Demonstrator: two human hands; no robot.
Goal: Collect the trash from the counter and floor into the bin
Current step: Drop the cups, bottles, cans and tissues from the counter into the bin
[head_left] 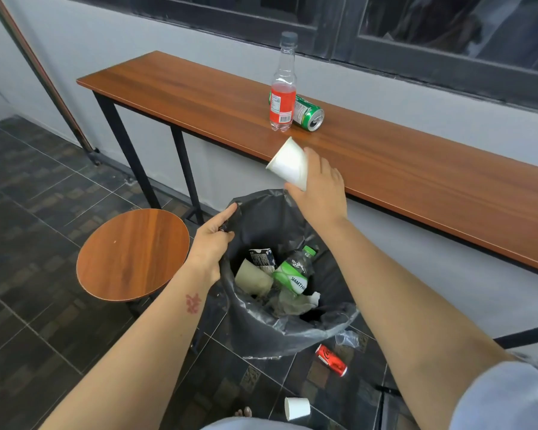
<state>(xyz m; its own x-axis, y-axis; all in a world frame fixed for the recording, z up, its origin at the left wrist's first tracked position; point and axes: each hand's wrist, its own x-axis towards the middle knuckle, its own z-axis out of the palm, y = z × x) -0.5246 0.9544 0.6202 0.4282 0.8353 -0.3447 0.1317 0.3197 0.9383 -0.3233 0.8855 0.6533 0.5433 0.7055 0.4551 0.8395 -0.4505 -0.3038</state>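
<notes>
My right hand (319, 187) grips a white paper cup (288, 164), tilted on its side just above the far rim of the bin. The bin (261, 330) is lined with a black bag and holds a green-labelled bottle, a carton and crumpled paper. At the bag's left edge, my left hand (213, 240) pinches the plastic. On the wooden counter (416, 181) stand a clear bottle with red drink (282, 97) and, behind it, a green can (308, 113) lying on its side. A red can (331, 360), a white paper cup (297, 408) and a clear plastic cup (348, 338) lie on the floor.
A round wooden stool (132, 254) stands left of the bin. The counter has black metal legs (125, 150) and runs along a grey wall under a dark window. Dark tiles cover the floor (28, 243).
</notes>
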